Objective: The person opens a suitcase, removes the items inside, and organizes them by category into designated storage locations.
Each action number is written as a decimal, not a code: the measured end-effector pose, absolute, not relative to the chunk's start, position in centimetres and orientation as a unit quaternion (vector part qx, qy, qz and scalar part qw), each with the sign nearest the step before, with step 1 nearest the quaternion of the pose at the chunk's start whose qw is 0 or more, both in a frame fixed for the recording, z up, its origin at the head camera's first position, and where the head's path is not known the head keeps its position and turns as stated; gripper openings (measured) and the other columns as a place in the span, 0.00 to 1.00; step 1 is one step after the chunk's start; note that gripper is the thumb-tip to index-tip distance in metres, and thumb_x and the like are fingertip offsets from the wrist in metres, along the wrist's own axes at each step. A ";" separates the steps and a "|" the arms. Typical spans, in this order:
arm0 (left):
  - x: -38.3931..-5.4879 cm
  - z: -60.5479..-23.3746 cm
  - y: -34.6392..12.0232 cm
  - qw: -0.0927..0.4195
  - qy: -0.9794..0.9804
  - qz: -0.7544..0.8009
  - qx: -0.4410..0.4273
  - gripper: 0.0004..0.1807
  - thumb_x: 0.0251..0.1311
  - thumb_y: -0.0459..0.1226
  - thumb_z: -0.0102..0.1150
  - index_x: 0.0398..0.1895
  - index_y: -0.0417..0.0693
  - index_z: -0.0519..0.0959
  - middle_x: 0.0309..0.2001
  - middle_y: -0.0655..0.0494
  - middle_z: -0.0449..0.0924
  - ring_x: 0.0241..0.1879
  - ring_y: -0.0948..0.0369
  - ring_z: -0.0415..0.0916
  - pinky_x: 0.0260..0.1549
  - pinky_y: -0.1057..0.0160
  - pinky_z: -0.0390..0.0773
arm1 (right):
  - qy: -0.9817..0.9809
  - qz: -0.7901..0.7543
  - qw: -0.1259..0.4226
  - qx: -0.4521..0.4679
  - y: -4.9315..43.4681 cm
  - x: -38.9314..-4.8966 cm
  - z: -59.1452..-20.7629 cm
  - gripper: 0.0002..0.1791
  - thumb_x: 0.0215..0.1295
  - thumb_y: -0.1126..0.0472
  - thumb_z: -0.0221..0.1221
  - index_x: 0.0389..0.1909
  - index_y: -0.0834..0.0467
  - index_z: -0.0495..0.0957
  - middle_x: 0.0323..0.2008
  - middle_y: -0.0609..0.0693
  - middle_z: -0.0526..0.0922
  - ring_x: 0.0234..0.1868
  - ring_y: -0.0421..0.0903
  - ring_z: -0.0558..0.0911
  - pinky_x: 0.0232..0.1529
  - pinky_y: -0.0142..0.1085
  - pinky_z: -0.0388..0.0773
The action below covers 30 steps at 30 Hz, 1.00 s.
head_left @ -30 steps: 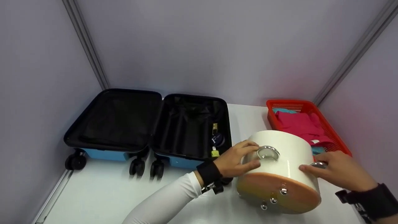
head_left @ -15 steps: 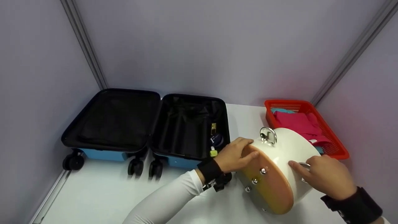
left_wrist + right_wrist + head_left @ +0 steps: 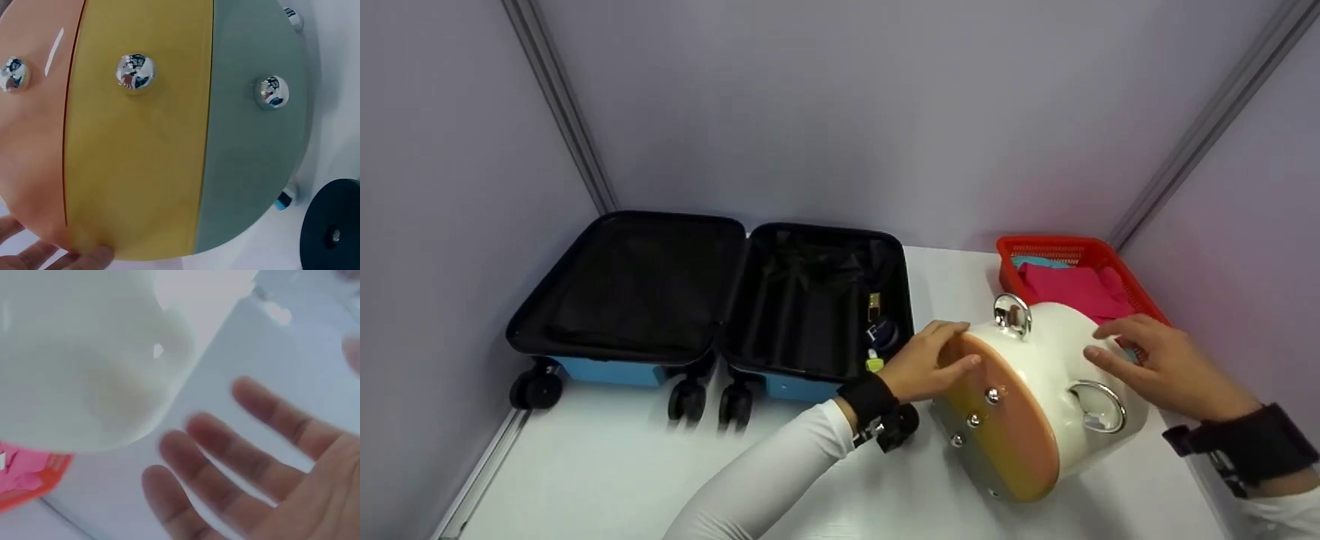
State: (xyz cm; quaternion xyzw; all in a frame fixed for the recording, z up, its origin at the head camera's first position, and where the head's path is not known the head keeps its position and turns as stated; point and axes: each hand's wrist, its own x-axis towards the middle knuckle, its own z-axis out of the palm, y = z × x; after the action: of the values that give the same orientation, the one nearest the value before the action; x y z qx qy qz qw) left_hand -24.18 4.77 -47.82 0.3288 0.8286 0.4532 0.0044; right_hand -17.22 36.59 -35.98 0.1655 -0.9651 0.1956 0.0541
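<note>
A glossy white storage box (image 3: 1061, 356) lies tilted at the front right, its rounded side up and two chrome ring handles (image 3: 1099, 409) on it. Its front bears three drawer fronts in orange, yellow (image 3: 135, 169) and green (image 3: 247, 140), each with a round silver knob (image 3: 135, 71). My left hand (image 3: 926, 364) grips the upper left edge of the front, thumb before it and fingers over the top. Above the box's right side, my right hand (image 3: 1174, 367) has its fingers spread, off the handle. The right wrist view shows those fingers (image 3: 219, 489) apart from the white body.
An open blue suitcase (image 3: 611, 369) with black lining lies at the left. Small items, among them a dark round tin (image 3: 883, 334) and a yellow-green capped bottle (image 3: 874, 362), sit in its right half. Behind the box stands a red basket (image 3: 1144, 296) of pink and blue cloth.
The box has turned so its front faces left. My left hand has shifted from beside one ring handle to the front's edge. My right hand has let go of the other handle and opened.
</note>
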 end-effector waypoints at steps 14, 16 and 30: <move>-22.8 -48.4 5.0 -0.114 0.829 0.457 0.303 0.21 0.72 0.49 0.70 0.56 0.42 0.83 0.53 0.48 0.84 0.55 0.56 0.81 0.60 0.66 0.80 | -0.947 0.199 -0.048 0.249 36.8 -20.4 -39.1 0.43 0.69 0.49 0.73 0.81 0.55 0.69 0.81 0.73 0.59 0.76 0.80 0.64 0.59 0.78 0.75; -22.1 -47.9 5.1 -0.125 0.832 0.439 0.315 0.16 0.72 0.49 0.71 0.45 0.45 0.84 0.42 0.52 0.85 0.44 0.61 0.81 0.48 0.71 0.79 | -0.947 0.202 -0.044 0.247 36.7 -20.5 -39.2 0.43 0.69 0.49 0.73 0.81 0.55 0.69 0.81 0.73 0.59 0.76 0.79 0.64 0.59 0.78 0.75; -20.2 -46.7 6.1 -0.105 0.873 0.293 0.376 0.20 0.75 0.56 0.66 0.29 0.54 0.83 0.30 0.65 0.84 0.27 0.72 0.75 0.28 0.76 0.69 | -0.949 0.209 -0.035 0.234 36.9 -21.0 -39.5 0.42 0.68 0.50 0.73 0.80 0.55 0.70 0.80 0.70 0.61 0.76 0.76 0.65 0.59 0.78 0.75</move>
State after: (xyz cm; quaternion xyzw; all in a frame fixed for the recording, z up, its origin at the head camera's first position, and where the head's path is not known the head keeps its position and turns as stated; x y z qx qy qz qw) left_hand -20.23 6.12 -46.68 0.3762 0.8728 0.2928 -0.1049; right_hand -20.97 36.94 -39.51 0.2340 -0.9490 0.2086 -0.0345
